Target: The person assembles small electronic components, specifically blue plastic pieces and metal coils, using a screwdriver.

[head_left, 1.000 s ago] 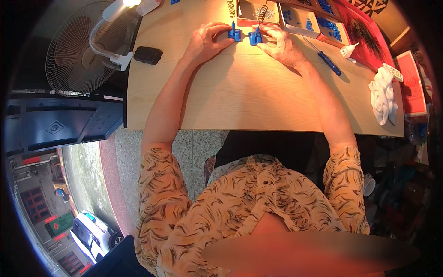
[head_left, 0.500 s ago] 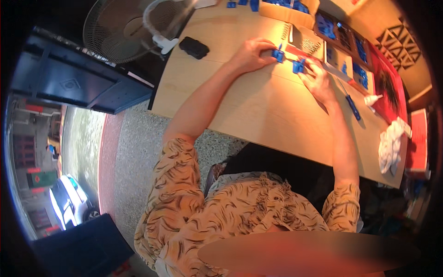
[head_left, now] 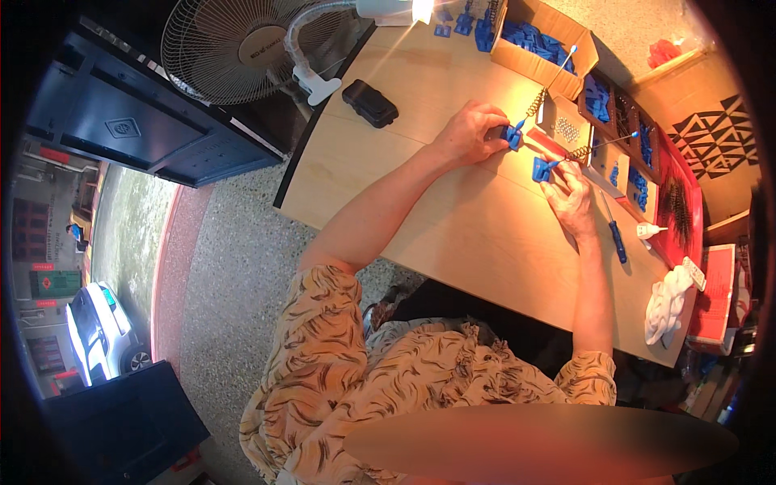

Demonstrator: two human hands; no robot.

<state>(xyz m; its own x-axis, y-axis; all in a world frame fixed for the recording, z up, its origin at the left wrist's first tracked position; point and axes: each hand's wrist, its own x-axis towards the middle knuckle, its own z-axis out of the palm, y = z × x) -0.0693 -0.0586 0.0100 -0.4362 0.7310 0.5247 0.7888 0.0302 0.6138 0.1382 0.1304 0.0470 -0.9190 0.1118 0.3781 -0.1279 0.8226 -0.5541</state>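
Note:
My left hand (head_left: 474, 135) is closed, with thumb and fingers pinching a small blue plastic base (head_left: 512, 137). A dark coil spring (head_left: 536, 103) and a thin rod with a blue tip rise from that base. My right hand (head_left: 571, 199) grips a second blue plastic base (head_left: 542, 169), which carries a similar spring (head_left: 579, 152) and blue-tipped rod leaning to the right. The two pieces are held a short gap apart, just above or on the wooden table (head_left: 453, 210); contact is hard to tell.
A cardboard box of blue parts (head_left: 537, 44) stands at the far side, near a tray of small metal pieces (head_left: 567, 128). A blue-handled screwdriver (head_left: 618, 242), white bottle (head_left: 649, 230) and white cloth (head_left: 667, 303) lie at right. A black case (head_left: 369, 103) and lamp clamp (head_left: 317, 87) are left.
The view has shifted, so the table sits lower and the lit lamp shows. Both hands keep their blue pieces, whose springs and rods are now plainer to see.

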